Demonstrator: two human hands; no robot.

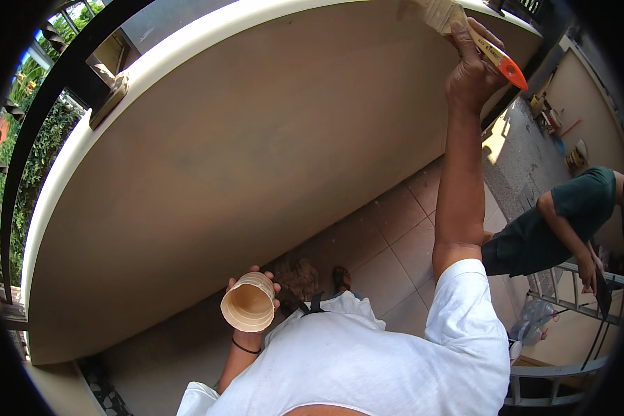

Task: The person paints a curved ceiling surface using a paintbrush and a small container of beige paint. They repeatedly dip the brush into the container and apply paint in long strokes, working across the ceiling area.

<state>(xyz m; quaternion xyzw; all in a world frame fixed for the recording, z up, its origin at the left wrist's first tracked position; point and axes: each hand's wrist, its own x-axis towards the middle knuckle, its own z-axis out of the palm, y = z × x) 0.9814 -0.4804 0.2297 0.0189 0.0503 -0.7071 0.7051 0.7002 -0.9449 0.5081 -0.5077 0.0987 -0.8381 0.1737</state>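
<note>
Paintbrush (475, 35) sat gripped in your raised right hand (473, 73), handle slanting down to the right, bristles touching the wall (256, 159) near its top edge; your left hand (253, 298), low, clasped a cup (248, 303).

A tiled floor (388, 236) runs below the wall (243, 159). On the left, a dark railing (28, 132) stands before green foliage (45, 132). At the right, a person in a dark green shirt (568, 215) bends over a pale metal frame (575, 305). Small items lie on the ground (555, 125) at the upper right, too small to tell.
</note>
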